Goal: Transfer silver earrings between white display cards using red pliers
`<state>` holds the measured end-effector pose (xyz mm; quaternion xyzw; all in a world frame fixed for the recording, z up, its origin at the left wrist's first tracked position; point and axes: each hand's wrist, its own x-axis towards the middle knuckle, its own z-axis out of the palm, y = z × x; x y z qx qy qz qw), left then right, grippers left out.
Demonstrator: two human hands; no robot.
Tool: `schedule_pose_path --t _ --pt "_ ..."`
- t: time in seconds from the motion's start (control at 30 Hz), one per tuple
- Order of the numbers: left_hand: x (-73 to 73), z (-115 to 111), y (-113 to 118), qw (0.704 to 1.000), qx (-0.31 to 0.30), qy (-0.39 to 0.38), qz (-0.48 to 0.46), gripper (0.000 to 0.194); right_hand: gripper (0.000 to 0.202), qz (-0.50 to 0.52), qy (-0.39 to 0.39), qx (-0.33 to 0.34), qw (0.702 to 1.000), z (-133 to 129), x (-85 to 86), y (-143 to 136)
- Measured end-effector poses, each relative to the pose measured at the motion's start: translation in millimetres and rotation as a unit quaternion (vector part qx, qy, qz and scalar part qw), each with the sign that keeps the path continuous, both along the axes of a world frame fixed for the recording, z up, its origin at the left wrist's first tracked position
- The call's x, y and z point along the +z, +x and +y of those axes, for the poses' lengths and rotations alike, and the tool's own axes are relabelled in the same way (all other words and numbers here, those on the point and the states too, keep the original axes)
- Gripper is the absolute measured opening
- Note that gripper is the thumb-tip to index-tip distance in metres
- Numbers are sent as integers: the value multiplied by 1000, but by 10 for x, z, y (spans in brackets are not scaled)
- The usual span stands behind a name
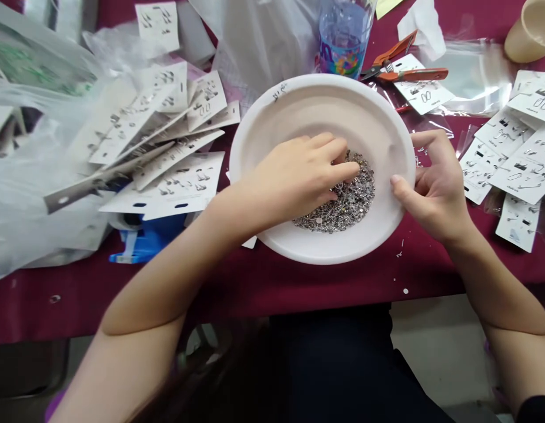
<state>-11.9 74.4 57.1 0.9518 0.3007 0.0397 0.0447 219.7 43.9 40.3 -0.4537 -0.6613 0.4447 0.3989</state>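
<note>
White bowl: It sat in front of me near the edge of the maroon tablecloth (pixel 254 294), its broad pale rim (pixel 325 252) facing up, with handwriting on the far left part. I could not tell whether it was level or slightly tipped.
Small metal pieces (pixel 364 191): They lay in a tangled, silvery heap at the bottom of the bowl, thin wires among tiny rounded bits.
Left hand (pixel 298 170): It reached over the rim, palm down, with bent fingertips in the heap. Whether they pinched a piece, I could not tell, since the hand hid part of the heap.
Right hand (pixel 444 194): It was clamped on the bowl's right side, thumb over the inner edge and the other fingers outside. The hands were apart, one in the heap and one at the edge.
Good handling: In my judgement, a firm thumb kept the bowl from sliding, while light, shallow fingertips suited wires this thin (pressing hard could have bent or knotted them). Keeping the hand low inside the rim would have caught any dropped piece.
Loose bits: A pale disc (pixel 405 291) lay on the cloth near me, a reminder that such pieces strayed easily.
Surroundings: Earring cards (pixel 184 182) were heaped on the left, more cards (pixel 525 161) on the right, and orange-handled cutters (pixel 420 74) beyond the bowl.
</note>
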Motion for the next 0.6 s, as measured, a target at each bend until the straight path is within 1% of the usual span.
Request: schedule_pose_path --t 0.1,0.23,0.33,0.4,0.5,0.6 --pt "16 28 -28 1000 -2 4 15 19 35 -9 -4 -3 1000 2 1 -10" --pt "77 24 -42 999 13 33 41 31 35 -18 -10 -7 1000 -2 -9 -25" --pt "90 -15 8 998 15 36 54 30 35 -19 -21 -5 1000 -9 -4 -42" --pt "60 -50 65 998 9 26 50 28 36 -20 -30 -2 999 -18 3 -53" --pt "-24 -91 142 999 8 18 26 27 37 -28 -32 2 999 -40 9 -68" --pt "-85 -102 170 1000 9 13 2 27 36 -42 -28 3 999 -63 9 -78"
